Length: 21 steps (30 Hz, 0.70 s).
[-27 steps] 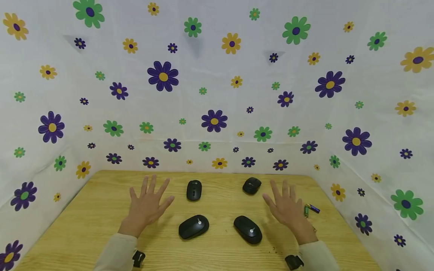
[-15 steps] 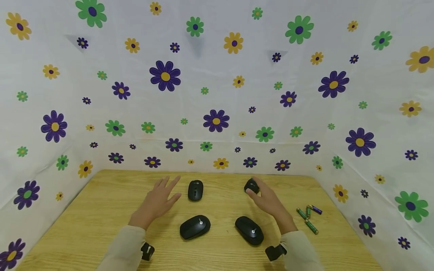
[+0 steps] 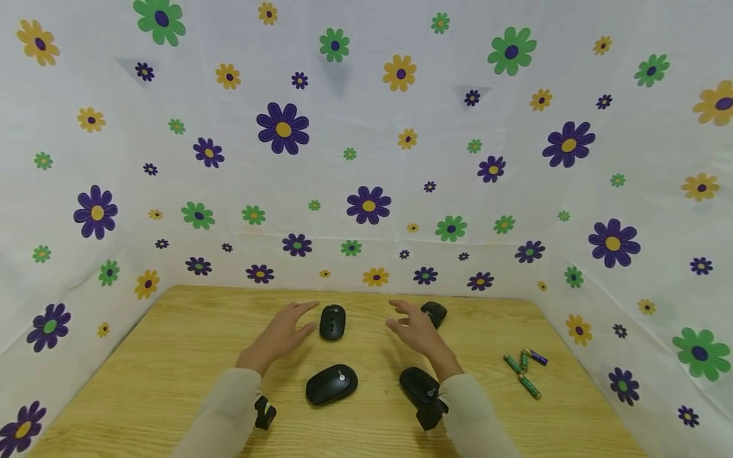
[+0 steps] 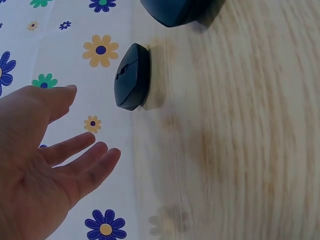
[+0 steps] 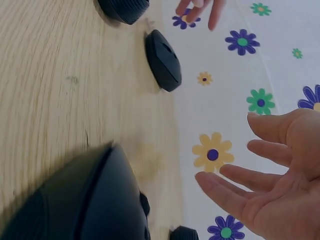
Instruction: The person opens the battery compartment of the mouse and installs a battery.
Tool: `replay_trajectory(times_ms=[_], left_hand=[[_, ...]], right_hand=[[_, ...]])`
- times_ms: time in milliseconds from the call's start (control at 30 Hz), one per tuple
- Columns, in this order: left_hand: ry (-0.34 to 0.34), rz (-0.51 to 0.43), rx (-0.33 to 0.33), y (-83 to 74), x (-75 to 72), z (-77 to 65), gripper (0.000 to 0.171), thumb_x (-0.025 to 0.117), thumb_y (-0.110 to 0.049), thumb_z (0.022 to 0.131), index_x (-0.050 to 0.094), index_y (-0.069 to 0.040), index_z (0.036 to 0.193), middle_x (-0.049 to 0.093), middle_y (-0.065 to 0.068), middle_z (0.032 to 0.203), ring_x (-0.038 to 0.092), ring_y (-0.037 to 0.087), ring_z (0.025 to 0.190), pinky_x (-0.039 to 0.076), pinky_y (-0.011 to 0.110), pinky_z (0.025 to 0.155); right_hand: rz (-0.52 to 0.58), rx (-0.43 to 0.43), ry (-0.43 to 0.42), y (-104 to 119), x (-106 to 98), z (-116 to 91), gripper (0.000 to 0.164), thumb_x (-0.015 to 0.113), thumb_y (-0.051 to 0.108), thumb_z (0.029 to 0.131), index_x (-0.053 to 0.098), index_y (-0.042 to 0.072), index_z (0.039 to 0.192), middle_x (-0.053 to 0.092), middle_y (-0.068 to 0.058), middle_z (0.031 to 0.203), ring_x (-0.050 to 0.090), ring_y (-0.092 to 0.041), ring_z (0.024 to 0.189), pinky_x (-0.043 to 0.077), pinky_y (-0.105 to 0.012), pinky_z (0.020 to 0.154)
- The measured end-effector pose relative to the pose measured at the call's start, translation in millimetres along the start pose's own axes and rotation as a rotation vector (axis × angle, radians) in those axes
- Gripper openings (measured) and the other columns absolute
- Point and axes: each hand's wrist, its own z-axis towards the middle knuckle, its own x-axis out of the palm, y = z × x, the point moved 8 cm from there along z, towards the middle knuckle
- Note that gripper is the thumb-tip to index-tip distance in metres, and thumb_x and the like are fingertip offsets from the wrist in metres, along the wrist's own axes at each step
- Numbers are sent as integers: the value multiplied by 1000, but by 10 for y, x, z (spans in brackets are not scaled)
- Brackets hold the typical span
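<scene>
Several black computer mice lie on the wooden table. My left hand (image 3: 283,334) hovers with loosely spread fingers just left of the far-left mouse (image 3: 333,322). In the left wrist view that same mouse (image 4: 133,77) sits apart from the fingertips. My right hand (image 3: 418,327) holds nothing, its fingers apart and pointing left; it partly overlaps the far-right mouse (image 3: 436,313). Nearer to me are the near-left mouse (image 3: 331,385) and the near-right mouse (image 3: 417,383), the latter partly covered by the right wrist's camera. A mouse (image 5: 95,200) looms large below the right wrist camera.
Several small batteries, green ones (image 3: 529,386) and a purple one (image 3: 537,357), lie on the right of the wooden table (image 3: 172,356). White cloth (image 3: 366,165) printed with flowers encloses the table at the back and on both sides.
My left hand has moved right, toward the far-left mouse. The right hand swept left, passing over the far-right mouse, and now stands left of it. The batteries have come into full view.
</scene>
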Motion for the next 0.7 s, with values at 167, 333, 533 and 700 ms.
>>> replay_trajectory(times_ms=[167,333,533,700], left_hand=[[-6,-33,14,22,65,87,46,62,-11,103,53,-2,148,58,25,143,59,46,124,52,62,105],[5,-39,5,39,142,167,46,62,-10,103,54,0,147,59,26,141,62,45,120,54,59,103],[16,-81,-46,79,206,242,46,62,-12,103,54,-3,147,58,27,138,62,46,121,55,58,104],[13,-133,-93,133,240,283,46,61,-13,104,53,-3,148,56,28,143,61,47,125,54,58,105]], right_hand=[[2,-39,3,65,122,96,47,65,14,102,55,5,147,56,-28,147,65,-48,121,60,-57,96],[26,-34,32,74,253,194,45,65,13,102,58,7,145,58,-26,146,67,-45,118,61,-54,96],[62,-48,78,116,393,287,42,65,12,102,60,6,143,58,-26,145,66,-45,119,60,-53,98],[72,-88,111,184,503,350,42,65,9,101,59,3,143,58,-25,146,65,-47,121,60,-54,99]])
